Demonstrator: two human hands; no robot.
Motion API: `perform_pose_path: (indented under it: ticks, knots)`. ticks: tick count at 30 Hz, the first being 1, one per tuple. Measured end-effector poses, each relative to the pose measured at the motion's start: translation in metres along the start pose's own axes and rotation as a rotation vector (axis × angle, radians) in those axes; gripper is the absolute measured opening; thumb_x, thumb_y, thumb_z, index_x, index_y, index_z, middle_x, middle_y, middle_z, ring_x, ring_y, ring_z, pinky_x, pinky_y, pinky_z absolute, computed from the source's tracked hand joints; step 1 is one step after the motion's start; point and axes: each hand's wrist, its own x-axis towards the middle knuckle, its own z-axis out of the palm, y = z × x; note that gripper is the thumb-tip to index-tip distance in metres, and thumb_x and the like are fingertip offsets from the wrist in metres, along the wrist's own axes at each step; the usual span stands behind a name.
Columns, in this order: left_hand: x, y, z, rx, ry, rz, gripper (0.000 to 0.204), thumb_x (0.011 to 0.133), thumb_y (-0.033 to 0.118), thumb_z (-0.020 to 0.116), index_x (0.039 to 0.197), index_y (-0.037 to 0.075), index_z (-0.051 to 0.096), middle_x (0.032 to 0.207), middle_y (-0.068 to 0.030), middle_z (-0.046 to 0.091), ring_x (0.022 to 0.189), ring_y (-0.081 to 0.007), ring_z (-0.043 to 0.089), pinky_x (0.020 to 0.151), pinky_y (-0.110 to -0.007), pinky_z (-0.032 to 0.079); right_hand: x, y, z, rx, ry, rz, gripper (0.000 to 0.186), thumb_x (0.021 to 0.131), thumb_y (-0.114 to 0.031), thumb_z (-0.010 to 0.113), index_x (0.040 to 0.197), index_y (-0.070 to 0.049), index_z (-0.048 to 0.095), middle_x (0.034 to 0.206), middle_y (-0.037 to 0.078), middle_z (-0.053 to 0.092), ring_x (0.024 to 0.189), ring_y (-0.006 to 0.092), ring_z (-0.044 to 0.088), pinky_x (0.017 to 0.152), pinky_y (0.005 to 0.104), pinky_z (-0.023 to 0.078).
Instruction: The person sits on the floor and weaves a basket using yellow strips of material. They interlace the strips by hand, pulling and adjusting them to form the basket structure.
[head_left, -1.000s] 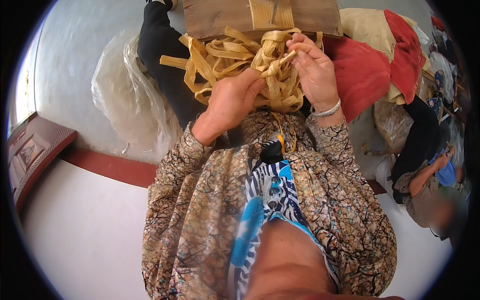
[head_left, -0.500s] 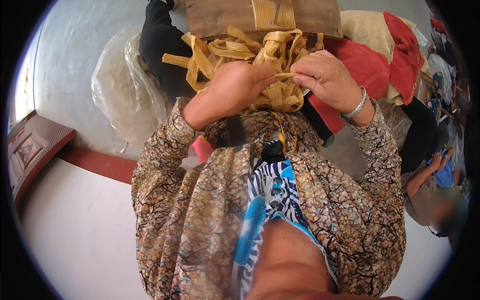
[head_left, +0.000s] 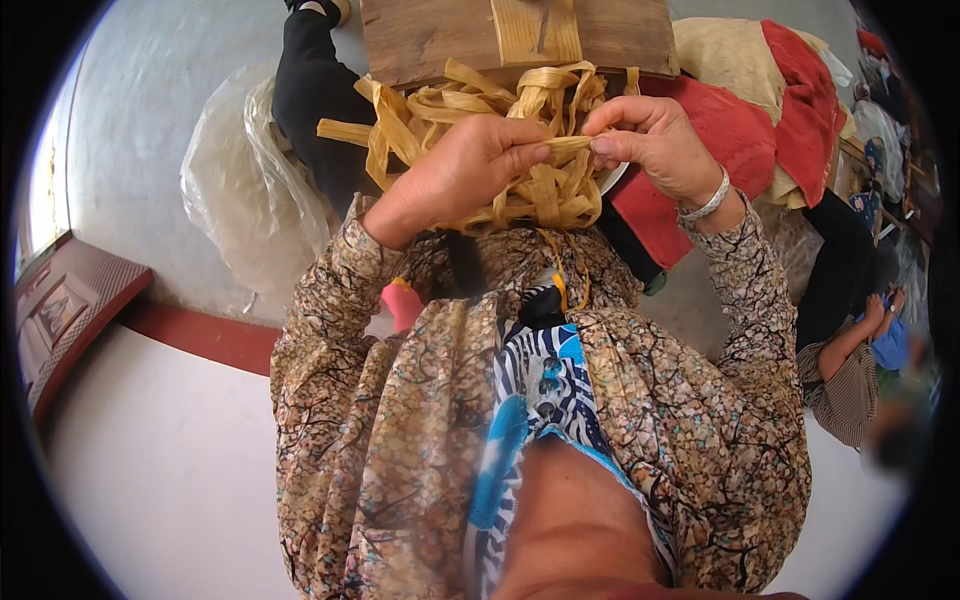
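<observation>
A flat, straw-coloured strip, which looks like plaited straw, stretches across the short gap between my hands. Thumb and fingers of my left hand are closed on its left end. On the other side my right hand, with a pale bracelet at the wrist, pinches the strip's right end between thumb and forefinger. Loops of the same loose straw strips lie heaped on my lap below and behind both hands. The fingers of my left hand partly hide the held piece.
A wooden board with a nailed block stands just beyond the heap. Clear plastic sheeting lies at the left, and red cloth at the right. Part of a white rim shows under my right hand. Another person sits far right.
My right hand has opened its fingers somewhat and shifted slightly, showing more of the strip. The left hand keeps its hold. The whole view has shifted a little.
</observation>
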Motion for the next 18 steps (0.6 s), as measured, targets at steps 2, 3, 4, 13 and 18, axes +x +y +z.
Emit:
perform_pose_path:
  ticks: [2,3,4,13,18]
  knots:
    - [0.000,0.006,-0.001,-0.015,-0.020,-0.035,0.024,0.097,0.019,0.056,0.104,-0.004,0.064,0.079,-0.0032,0.059,0.076,-0.0095,0.053,0.068,-0.027,0.045,-0.004,0.000,0.000,0.013,0.011,0.003,0.013,0.087,-0.006,0.067,0.099,0.000,0.068,0.081,0.003,0.068,0.068,0.0064,0.062,0.063,0.0196,0.052]
    - [0.002,0.008,-0.002,-0.020,-0.030,-0.049,0.025,0.098,0.019,0.056,0.104,-0.003,0.064,0.078,-0.0024,0.058,0.075,-0.0089,0.052,0.067,-0.026,0.045,-0.003,-0.001,-0.001,-0.009,0.031,-0.020,0.013,0.089,-0.007,0.066,0.100,0.000,0.068,0.081,0.002,0.067,0.069,0.0058,0.061,0.063,0.0196,0.051]
    - [0.005,0.009,-0.004,-0.041,0.010,-0.055,0.025,0.098,0.020,0.056,0.104,-0.003,0.064,0.078,-0.0013,0.057,0.074,-0.0080,0.051,0.067,-0.025,0.044,0.000,0.001,-0.002,0.001,0.072,-0.060,0.013,0.090,-0.007,0.065,0.101,0.000,0.067,0.081,0.001,0.066,0.069,0.0056,0.060,0.063,0.0195,0.051]
    - [0.064,-0.014,-0.047,-0.090,0.235,-0.054,0.023,0.098,0.016,0.050,0.105,-0.003,0.062,0.076,0.0034,0.052,0.071,-0.0053,0.046,0.064,-0.021,0.040,0.062,0.010,-0.010,-0.259,0.385,-0.304,0.017,0.097,-0.014,0.057,0.108,-0.004,0.065,0.072,-0.006,0.054,0.064,0.0024,0.048,0.058,0.0181,0.042]
    - [0.085,-0.020,-0.052,-0.137,0.348,-0.014,0.020,0.097,0.016,0.052,0.097,-0.002,0.061,0.075,0.0036,0.050,0.068,-0.0053,0.045,0.060,-0.021,0.039,0.087,0.020,-0.020,-0.348,0.489,-0.352,0.016,0.097,-0.013,0.056,0.107,-0.004,0.064,0.071,-0.006,0.052,0.063,0.0021,0.047,0.057,0.0180,0.041]
